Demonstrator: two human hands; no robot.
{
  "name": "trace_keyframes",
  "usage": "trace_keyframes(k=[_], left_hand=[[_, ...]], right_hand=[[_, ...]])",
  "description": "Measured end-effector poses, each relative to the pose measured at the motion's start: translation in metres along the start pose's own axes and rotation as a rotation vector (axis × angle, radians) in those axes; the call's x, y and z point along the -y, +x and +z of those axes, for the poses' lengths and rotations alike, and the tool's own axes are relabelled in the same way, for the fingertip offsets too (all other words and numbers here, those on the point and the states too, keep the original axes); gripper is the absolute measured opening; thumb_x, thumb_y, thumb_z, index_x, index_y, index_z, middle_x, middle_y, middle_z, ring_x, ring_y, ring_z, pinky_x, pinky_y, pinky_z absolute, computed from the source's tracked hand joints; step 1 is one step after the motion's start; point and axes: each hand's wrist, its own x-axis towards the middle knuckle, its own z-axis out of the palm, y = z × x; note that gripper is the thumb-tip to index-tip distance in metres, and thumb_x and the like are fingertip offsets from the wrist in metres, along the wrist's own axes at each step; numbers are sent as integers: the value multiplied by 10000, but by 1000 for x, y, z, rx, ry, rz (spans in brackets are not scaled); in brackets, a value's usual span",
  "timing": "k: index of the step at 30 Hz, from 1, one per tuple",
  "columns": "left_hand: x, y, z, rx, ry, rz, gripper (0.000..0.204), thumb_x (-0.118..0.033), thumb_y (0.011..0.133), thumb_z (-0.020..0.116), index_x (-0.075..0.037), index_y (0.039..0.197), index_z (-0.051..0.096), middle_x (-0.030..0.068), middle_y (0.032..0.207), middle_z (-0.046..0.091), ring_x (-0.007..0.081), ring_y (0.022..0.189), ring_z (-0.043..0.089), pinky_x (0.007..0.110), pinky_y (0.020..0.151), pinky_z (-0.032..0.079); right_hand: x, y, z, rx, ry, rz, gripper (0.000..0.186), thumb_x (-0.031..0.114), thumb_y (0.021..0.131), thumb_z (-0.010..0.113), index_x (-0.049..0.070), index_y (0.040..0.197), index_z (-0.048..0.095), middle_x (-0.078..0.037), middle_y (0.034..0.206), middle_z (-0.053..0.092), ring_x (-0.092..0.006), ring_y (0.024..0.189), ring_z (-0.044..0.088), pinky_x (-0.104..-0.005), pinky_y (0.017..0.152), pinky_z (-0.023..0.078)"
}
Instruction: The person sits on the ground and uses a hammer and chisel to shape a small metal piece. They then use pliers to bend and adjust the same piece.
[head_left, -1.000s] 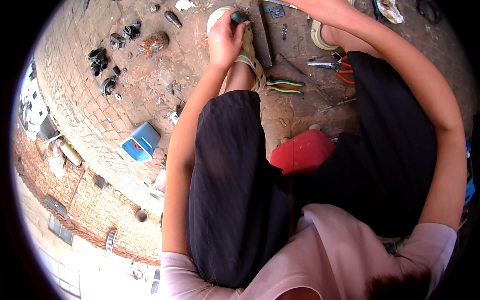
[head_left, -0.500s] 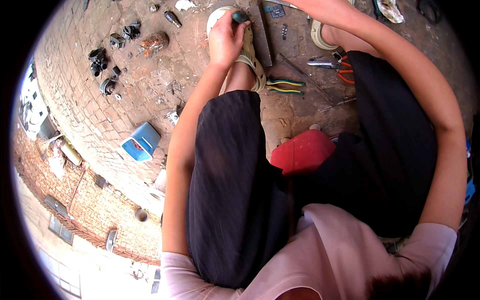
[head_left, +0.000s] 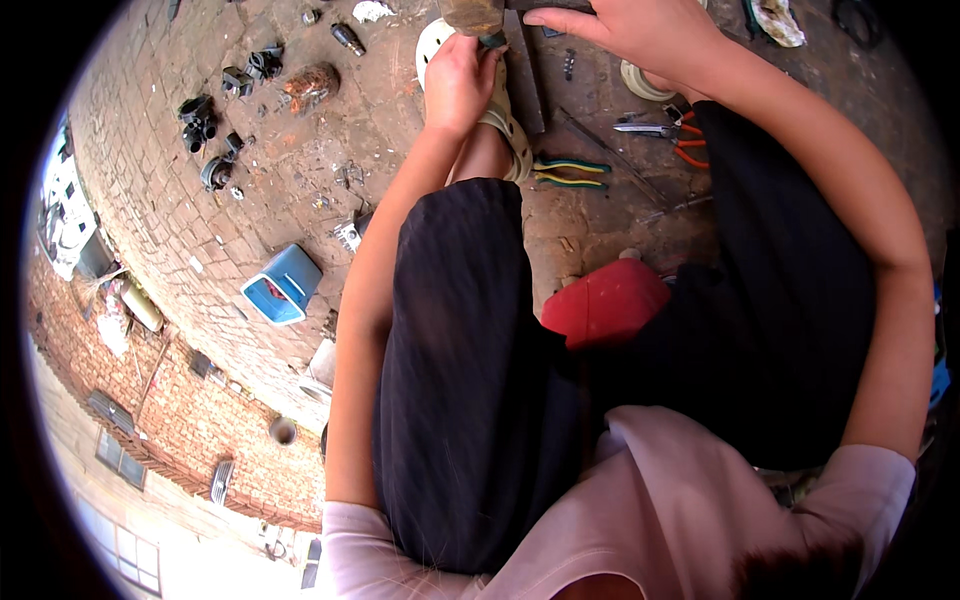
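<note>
My left hand is closed round a dark green rounded handle, over the beige clog on my left foot. Its lower end is hidden by my fingers. My right hand grips a hammer at the top edge. The worn, brownish hammer head is right at the top of the green handle; whether they touch I cannot tell. A dark flat metal bar lies on the ground beside the clog.
Pliers with green-and-yellow handles and orange-handled snips lie between my feet. A red seat is under me. To the left stand a blue bin, a bag of reddish bits and several black motor-like parts.
My right hand has come down into view with the hammer, its head now over the green handle. The left hand, still closed on the handle, has shifted slightly down.
</note>
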Motion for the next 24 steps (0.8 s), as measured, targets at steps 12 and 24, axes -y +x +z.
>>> trace_keyframes(k=[12,24], left_hand=[[7,-3,2,-95,-124,-46,309,-111,819,719,-59,1103,609,174,943,673,383,851,647,424,740,528],[10,-6,0,-59,-91,-44,317,-129,814,733,-68,1104,622,157,923,682,371,826,652,420,730,531]], right_hand=[[-1,6,0,-25,309,183,496,459,911,620,-29,833,656,-246,743,648,-409,745,660,-451,673,507],[-6,6,4,59,340,193,503,465,913,613,-19,782,656,-210,689,643,-353,682,668,-422,641,511]])
